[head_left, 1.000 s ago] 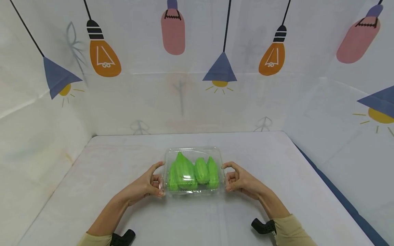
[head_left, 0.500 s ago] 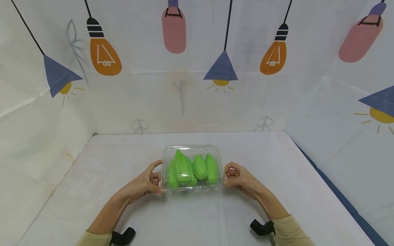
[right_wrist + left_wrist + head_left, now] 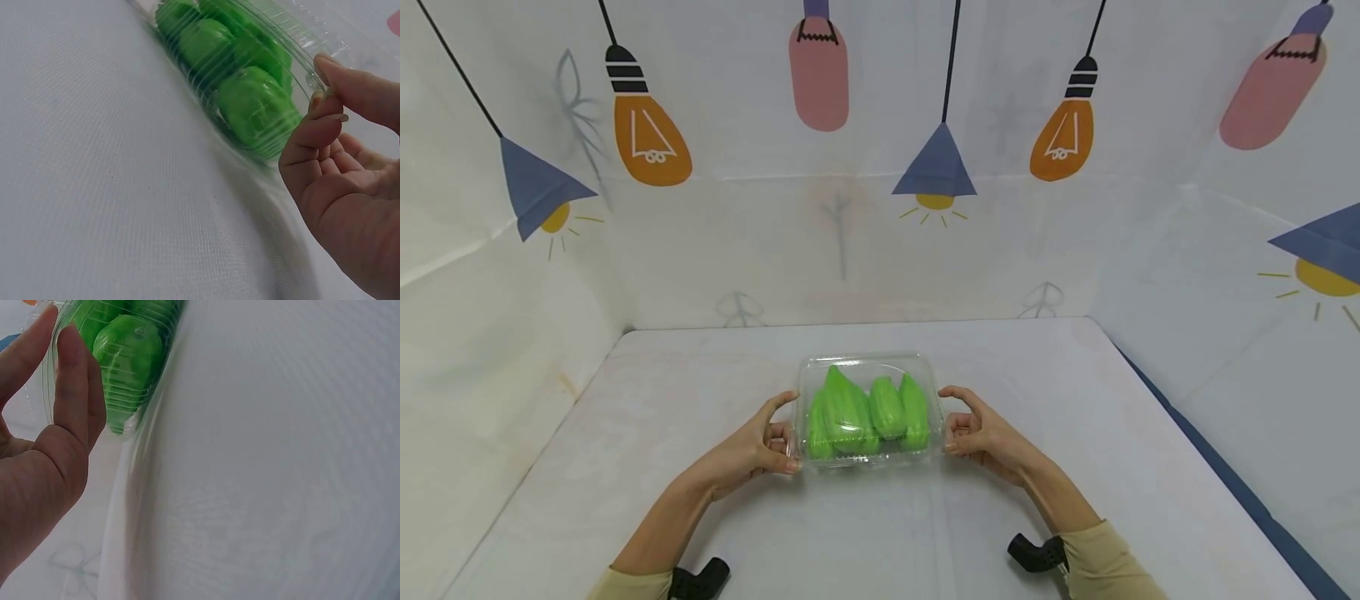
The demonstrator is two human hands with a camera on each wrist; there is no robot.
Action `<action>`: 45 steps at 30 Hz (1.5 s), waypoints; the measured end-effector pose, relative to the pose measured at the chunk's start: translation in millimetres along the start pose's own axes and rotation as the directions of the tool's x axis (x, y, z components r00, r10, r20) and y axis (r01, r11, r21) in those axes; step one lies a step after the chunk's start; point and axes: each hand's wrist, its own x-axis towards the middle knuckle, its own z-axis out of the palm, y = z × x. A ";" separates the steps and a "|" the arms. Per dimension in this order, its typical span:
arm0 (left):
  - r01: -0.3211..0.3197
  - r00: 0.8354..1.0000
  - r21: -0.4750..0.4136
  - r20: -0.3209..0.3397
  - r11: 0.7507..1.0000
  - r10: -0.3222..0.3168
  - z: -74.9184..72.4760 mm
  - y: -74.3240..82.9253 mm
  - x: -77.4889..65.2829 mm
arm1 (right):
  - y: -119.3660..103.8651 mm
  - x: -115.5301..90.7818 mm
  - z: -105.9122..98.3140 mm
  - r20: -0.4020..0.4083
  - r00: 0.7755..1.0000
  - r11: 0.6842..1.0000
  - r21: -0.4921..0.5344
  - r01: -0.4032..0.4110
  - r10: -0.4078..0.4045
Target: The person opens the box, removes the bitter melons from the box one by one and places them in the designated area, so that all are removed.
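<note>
A clear plastic clamshell box (image 3: 868,462) lies on the white table in the head view, its lid down over several plump green ridged vegetables (image 3: 847,417). At its left side, my left hand (image 3: 751,446) holds the rim, with the index finger at the far part and the thumb near the front corner. My right hand (image 3: 992,437) pinches the right rim between thumb and fingers, while its index finger reaches out along the side. In the right wrist view the thumb (image 3: 356,90) presses on the rim from above. Ribbed side walls of the box show in both wrist views.
The white-covered table (image 3: 880,542) extends around the box. A white cloth wall (image 3: 880,275) printed with lamps and bulbs stands behind and at both sides. Black wrist devices (image 3: 1037,552) sit at both sleeve cuffs.
The box has shifted slightly away from me. My right index finger curled in, then stretched out again toward the box's side. The left hand keeps its hold.
</note>
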 end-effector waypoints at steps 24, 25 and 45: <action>0.009 1.000 -0.019 -0.002 1.000 -0.009 -0.4 -1.3 -2.2 | -1.8 -2.0 -2.6 0.047 0.999 0.998 -0.056 0.006 -0.004; 0.009 1.000 -0.018 -0.003 1.000 -0.009 -0.4 -1.3 -2.2 | -1.5 -2.1 -2.6 0.047 0.999 0.999 -0.050 0.007 -0.005; 0.012 1.000 -0.039 0.008 0.999 -0.012 0.8 1.2 -2.3 | 0.5 -4.1 -1.7 0.008 1.000 1.000 -0.012 0.016 -0.016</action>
